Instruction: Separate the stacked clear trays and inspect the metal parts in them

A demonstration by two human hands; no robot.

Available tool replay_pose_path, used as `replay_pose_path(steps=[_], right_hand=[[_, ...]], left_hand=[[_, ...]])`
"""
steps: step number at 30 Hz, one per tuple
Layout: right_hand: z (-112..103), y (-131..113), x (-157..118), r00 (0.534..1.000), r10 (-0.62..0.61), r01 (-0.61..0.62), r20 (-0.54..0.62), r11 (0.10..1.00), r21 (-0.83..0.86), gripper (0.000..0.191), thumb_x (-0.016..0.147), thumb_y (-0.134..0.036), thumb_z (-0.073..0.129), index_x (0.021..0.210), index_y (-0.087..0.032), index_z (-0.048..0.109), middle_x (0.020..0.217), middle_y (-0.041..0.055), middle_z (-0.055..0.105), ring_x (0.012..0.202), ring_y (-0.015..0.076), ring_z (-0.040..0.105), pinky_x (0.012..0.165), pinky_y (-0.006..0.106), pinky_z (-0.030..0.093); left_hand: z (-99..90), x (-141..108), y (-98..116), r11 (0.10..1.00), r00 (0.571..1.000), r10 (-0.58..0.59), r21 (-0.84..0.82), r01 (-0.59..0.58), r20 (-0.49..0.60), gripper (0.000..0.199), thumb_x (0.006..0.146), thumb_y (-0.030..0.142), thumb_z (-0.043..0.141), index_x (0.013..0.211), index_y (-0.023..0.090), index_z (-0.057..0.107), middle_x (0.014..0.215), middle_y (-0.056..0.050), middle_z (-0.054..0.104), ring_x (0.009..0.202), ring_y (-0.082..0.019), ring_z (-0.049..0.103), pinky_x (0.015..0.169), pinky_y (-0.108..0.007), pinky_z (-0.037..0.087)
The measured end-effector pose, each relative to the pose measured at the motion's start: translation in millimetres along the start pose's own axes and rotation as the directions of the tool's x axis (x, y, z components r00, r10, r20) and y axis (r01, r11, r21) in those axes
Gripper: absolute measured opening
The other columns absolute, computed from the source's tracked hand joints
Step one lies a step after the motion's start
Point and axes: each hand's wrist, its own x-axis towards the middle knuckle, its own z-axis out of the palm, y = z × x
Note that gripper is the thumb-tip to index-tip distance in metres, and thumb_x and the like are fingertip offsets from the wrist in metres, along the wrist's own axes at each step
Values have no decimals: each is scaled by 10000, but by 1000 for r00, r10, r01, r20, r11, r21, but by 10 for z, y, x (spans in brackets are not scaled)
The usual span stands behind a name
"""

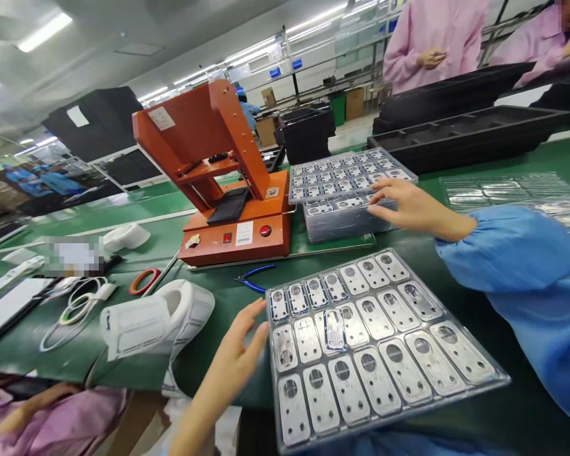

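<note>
Your left hand hovers with fingers spread and loose, grasping nothing, just beside the near clear plastic tray of silver metal plates on the green surface. Your right hand rests on the stack of similar trays beside the orange benchtop machine, fingers curled over the top tray's edge.

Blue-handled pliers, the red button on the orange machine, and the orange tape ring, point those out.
blue-handled pliers [253,278], head view, on the handles.
red button [265,230], head view, centre of the button face.
orange tape ring [144,280], head view, on its near rim.
</note>
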Motion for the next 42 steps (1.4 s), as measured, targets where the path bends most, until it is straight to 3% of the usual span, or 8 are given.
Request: replay_pose_path(steps=[3,6,9,13,20,24,29,42], right_hand=[[149,-315,-138,948,-169,142,268,983,117,266,840,-396,528,906,-186,677,1215,134,584,1198,312,491,1007,488,374],[325,-611,-355,794,-323,217,515,942,256,307,875,-382,511,1061,-187,657,1282,129,561,1182,289,516,992,468,400],[464,-873,-590,756,-348,266,554,937,226,438,835,-387,595,1193,-136,589,1405,189,431,1224,347,467,995,541,369],[558,-1082,-809,767,-329,290,550,943,160,445,788,-415,656,1076,-78,624,1409,259,389,1266,390,410,1021,580,309],[638,-1122,-979,812,-251,171,527,965,197,382,784,-363,671,1053,-102,597,1435,261,343,1320,352,351,1046,544,303],[647,-1146,-1006,824,-226,122,519,966,226,299,791,-323,668,996,-116,602,1444,253,332,1343,324,319,1037,492,342],[675,-1168,-1031,864,-214,152,455,974,170,482,759,-457,680,1076,-104,590,1438,258,341,1353,361,284,1072,592,220],[764,-1138,-1080,867,-184,57,463,960,275,462,751,-419,704,1066,-120,544,1488,265,219,1413,304,129,1095,550,216]], left_hand=[[110,-243,-176,986,996,92,142,-90,-3,359,865,347,511,1199,244,596,1351,-95,527,1278,-244,452,1078,-446,332],[235,-400,-258,970,991,134,207,-130,-4,360,891,314,466,1225,230,569,1380,-115,492,1292,-245,436,1079,-452,338],[359,-472,-294,946,980,197,270,-180,-38,356,897,285,461,1234,218,554,1408,-124,453,1324,-260,390,1080,-475,333],[499,-481,-329,909,953,298,319,-267,-50,351,902,248,455,1241,206,537,1410,-132,439,1350,-274,343,1082,-499,323],[669,-533,-320,873,929,370,334,-354,17,411,904,203,454,1310,266,463,1441,-95,404,1377,-260,288,1085,-507,315],[779,-585,-262,868,931,364,376,-323,-41,368,915,210,429,1273,253,498,1411,-97,445,1382,-270,275,1099,-553,242],[886,-624,-155,812,924,375,507,-289,-72,357,912,244,433,1257,228,523,1374,-115,490,1351,-283,333,1090,-568,226],[1131,-545,7,775,938,314,611,-163,-148,244,894,264,471,1079,169,599,1363,-185,484,1339,-360,327,1037,-649,204]])
